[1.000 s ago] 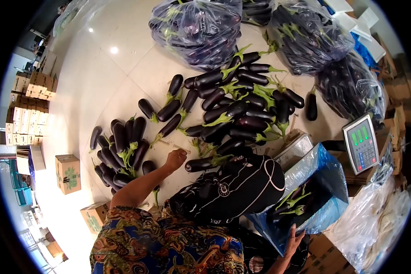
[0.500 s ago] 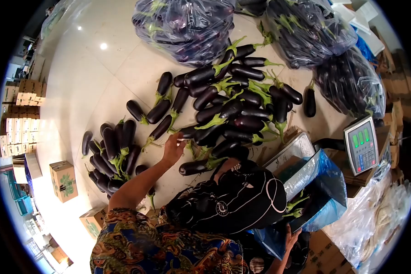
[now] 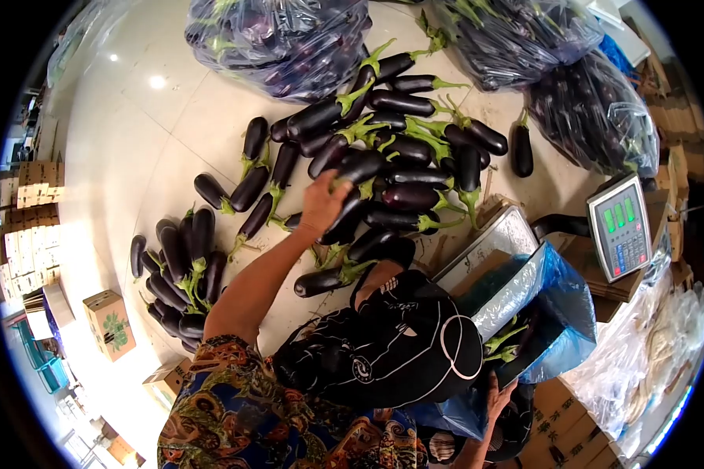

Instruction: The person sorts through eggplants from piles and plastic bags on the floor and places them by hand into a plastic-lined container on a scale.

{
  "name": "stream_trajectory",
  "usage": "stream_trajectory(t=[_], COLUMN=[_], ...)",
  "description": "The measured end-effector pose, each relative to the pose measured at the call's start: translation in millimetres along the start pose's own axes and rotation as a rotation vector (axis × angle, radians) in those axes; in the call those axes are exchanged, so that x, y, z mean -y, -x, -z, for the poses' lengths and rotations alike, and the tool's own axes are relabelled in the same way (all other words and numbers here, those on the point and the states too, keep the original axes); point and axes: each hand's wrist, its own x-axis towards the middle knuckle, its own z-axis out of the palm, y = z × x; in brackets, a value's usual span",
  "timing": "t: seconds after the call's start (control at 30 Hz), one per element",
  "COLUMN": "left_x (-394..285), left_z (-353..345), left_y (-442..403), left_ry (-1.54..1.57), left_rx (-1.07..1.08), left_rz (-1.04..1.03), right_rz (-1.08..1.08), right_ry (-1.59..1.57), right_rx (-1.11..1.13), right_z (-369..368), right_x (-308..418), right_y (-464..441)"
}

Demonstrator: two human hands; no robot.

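Dark purple eggplants (image 3: 409, 196) with green stems lie heaped on the floor in front of me. My left hand (image 3: 325, 205) reaches into the near-left part of the heap, its fingers closed around the near end of one eggplant (image 3: 362, 166). At the lower right, a blue plastic bag (image 3: 565, 344) stands with its mouth spread, and several eggplants with green stems (image 3: 505, 344) show inside. My right hand (image 3: 499, 400) grips the bag's near edge, its fingers partly hidden. Past the bag is a scale with a metal platform (image 3: 489, 248) and a lit green display (image 3: 619, 223).
A second eggplant group (image 3: 181, 273) lies to the left. Full clear bags of eggplants (image 3: 278, 47) stand at the back, others (image 3: 594, 113) at the back right. Cartons (image 3: 109, 324) stand at the left. Crumpled clear plastic (image 3: 626, 375) lies at the right.
My left hand has moved forward and right, deeper into the heap, and has closed on an eggplant. My right hand stays at the blue bag. The view has shifted slightly.
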Motion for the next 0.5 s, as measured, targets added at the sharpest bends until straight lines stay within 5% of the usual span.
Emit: stream_trajectory(t=[0.3,0.4,0.5], left_x=[79,49,19], left_z=[55,51,33], left_y=[38,55,60], left_ry=[-0.005,-0.364,-0.257], left_rx=[0.028,-0.204,0.074], left_rz=[0.123,-0.239,-0.292], right_rz=[-0.076,-0.092,-0.141], right_ry=[0.015,0.037,0.142], right_rx=[-0.038,-0.022,-0.056], right_z=[-6,-4,-5], right_x=[29,38,21], right_y=[7,8,0])
